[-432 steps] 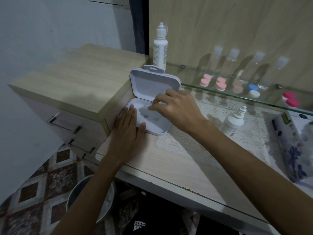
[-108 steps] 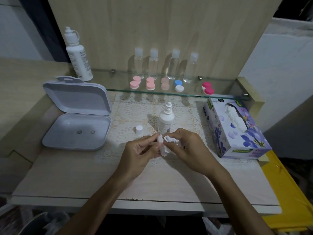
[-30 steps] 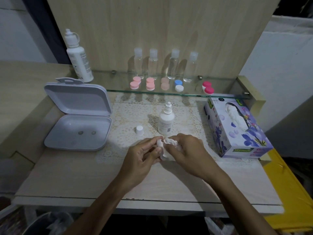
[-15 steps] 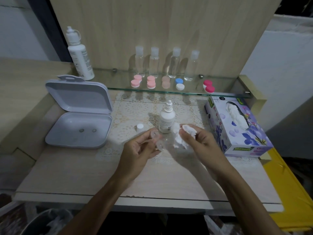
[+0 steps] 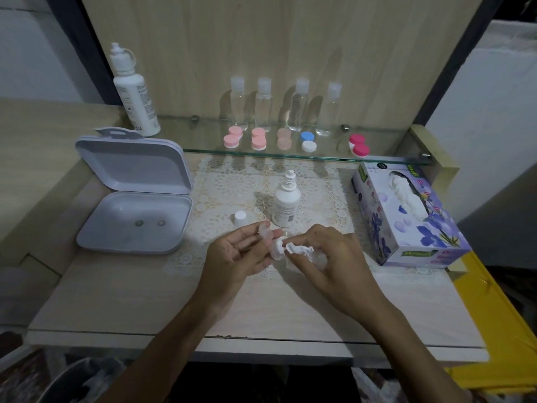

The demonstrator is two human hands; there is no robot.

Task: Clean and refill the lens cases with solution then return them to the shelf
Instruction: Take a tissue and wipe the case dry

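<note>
Lens case (image 5: 271, 242) upright in left hand (image 5: 238, 257)

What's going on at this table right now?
A person is wiping a small clear lens case, held in the left hand, with a wad of tissue pinched in the right hand. An uncapped solution bottle stands just behind, its cap beside it. More capped cases sit on the glass shelf.
</note>
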